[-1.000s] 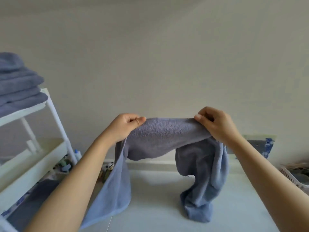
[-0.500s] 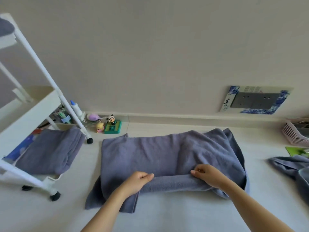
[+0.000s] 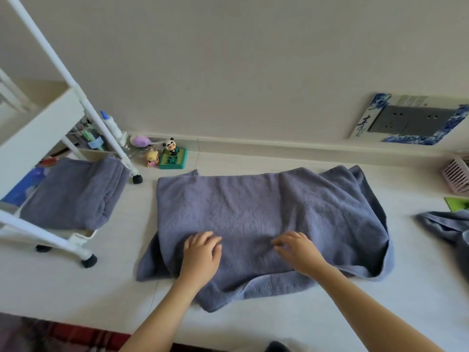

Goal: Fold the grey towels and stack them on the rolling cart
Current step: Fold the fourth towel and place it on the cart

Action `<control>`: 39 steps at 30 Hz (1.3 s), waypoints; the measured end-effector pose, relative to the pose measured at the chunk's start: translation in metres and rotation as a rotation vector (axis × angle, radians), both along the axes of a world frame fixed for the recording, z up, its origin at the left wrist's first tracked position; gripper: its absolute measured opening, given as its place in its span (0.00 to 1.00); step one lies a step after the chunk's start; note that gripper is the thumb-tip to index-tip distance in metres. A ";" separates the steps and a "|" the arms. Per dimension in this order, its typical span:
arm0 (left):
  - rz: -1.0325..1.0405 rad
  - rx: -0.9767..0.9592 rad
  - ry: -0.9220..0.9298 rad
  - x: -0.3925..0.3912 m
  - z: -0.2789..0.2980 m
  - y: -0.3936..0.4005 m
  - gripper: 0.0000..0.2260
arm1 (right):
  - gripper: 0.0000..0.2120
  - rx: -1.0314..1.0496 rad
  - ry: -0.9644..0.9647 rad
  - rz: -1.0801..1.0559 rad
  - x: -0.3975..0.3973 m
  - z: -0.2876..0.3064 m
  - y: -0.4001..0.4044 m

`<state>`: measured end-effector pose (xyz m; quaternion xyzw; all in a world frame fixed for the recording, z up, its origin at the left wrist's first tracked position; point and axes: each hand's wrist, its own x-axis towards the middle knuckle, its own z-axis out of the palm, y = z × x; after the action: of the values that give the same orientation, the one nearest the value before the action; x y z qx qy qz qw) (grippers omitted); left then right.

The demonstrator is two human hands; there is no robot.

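Grey terry cloth, one towel [image 3: 266, 219], now lies spread on the pale floor [image 3: 76, 295] in the middle of view, doubled over on itself. A second ago I had it pinched at its top edge and hanging in the air; half a second ago it was down with both hands still gripping the near fold. Now the grip is gone: left hand [image 3: 200, 255] and right hand [image 3: 299, 252] rest flat on the cloth near its near edge, fingers loosely spread, holding nothing. I read this as the first fold laid and being smoothed. The right end is bunched, with the under layer sticking out, so I judge it needs squaring before the next fold.

Count:
- grey towels in view: three. One under my hands; one folded towel [image 3: 73, 191] on the bottom shelf of the rolling cart [image 3: 38, 138], left; one loose heap [image 3: 446, 224] at the right edge.
- hands: two.
- small figurines [image 3: 170, 153] by the far wall: two.
- pink basket [image 3: 456, 176], far right: one.
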<state>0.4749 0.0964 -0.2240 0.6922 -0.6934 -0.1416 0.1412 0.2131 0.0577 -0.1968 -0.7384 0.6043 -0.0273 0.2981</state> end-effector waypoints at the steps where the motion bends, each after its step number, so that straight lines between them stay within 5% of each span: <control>1: 0.002 0.064 -0.080 0.005 -0.007 0.004 0.24 | 0.19 -0.006 0.043 0.063 0.005 -0.006 0.003; 4: 0.000 0.163 -0.236 0.017 -0.031 0.022 0.28 | 0.39 0.012 0.167 0.159 0.007 -0.033 0.021; 8: -0.069 0.045 -0.150 0.023 -0.039 0.027 0.28 | 0.24 -0.106 0.318 0.047 0.001 -0.053 0.045; 14: 0.230 -0.285 -0.030 0.042 -0.030 0.011 0.17 | 0.29 -0.156 0.235 -0.008 0.039 -0.045 0.041; 21: 0.773 -0.106 0.254 0.072 -0.012 -0.003 0.20 | 0.40 -0.177 0.176 0.184 0.098 -0.058 0.033; 30: 0.807 0.229 0.142 0.099 -0.017 -0.001 0.16 | 0.37 -0.225 0.258 0.272 0.133 -0.065 0.018; 33: 0.893 0.117 0.348 0.112 -0.012 0.002 0.17 | 0.38 -0.225 0.278 0.163 0.124 -0.066 0.015; 39: 0.960 0.068 0.174 0.134 -0.006 0.025 0.15 | 0.32 -0.187 0.352 -0.087 0.087 -0.062 0.011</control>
<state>0.6092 0.1217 -0.2296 0.9237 -0.2765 -0.1404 0.2250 0.2998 0.0690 -0.2590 -0.7294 0.6733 0.0332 0.1164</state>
